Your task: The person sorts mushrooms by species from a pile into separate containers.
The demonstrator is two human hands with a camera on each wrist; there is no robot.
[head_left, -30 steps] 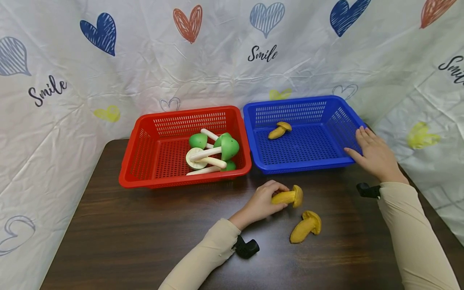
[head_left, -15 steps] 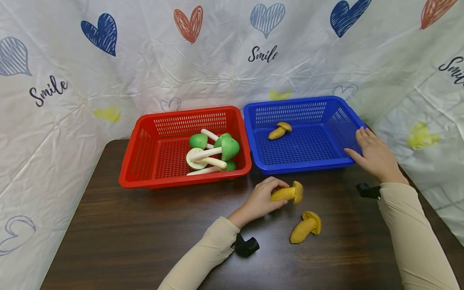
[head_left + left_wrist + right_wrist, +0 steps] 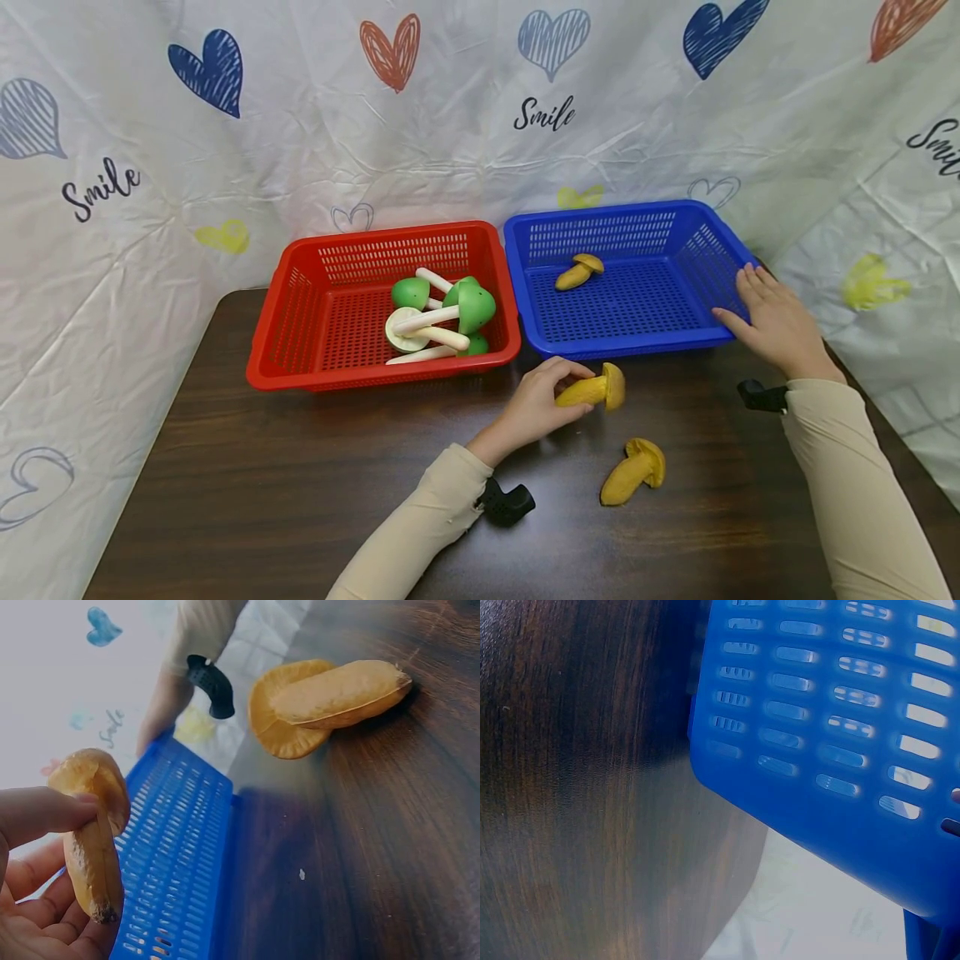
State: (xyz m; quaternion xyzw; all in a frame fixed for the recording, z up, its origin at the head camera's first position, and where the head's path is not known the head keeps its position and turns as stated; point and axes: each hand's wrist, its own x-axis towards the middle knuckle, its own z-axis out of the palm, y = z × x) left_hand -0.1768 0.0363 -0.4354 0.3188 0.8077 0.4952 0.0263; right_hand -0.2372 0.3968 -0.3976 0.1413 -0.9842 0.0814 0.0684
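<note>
My left hand (image 3: pixel 536 404) pinches a yellow toy mushroom (image 3: pixel 585 392) by its stem, cap pointing right, in front of the blue basket (image 3: pixel 622 343). In the left wrist view the thumb (image 3: pixel 52 810) presses on this mushroom (image 3: pixel 94 855), with the fingers behind it. A second yellow mushroom (image 3: pixel 630 473) lies on the table nearer to me. Another yellow mushroom (image 3: pixel 577 272) sits inside the blue basket. On that basket's right rim rests my right hand (image 3: pixel 783 321), fingers straight. The right wrist view shows the basket's slotted wall (image 3: pixel 817 802) but hardly any of the hand.
To the left of the blue basket stands a red basket (image 3: pixel 382 379) with several green-capped toy mushrooms (image 3: pixel 472 307) inside. Both baskets are on a dark wooden table (image 3: pixel 285 483). Behind them hangs a white cloth (image 3: pixel 450 108) printed with hearts.
The left hand has moved slightly up and away from me, carrying its mushroom toward the blue basket. The right hand and the other mushrooms stay where they were.
</note>
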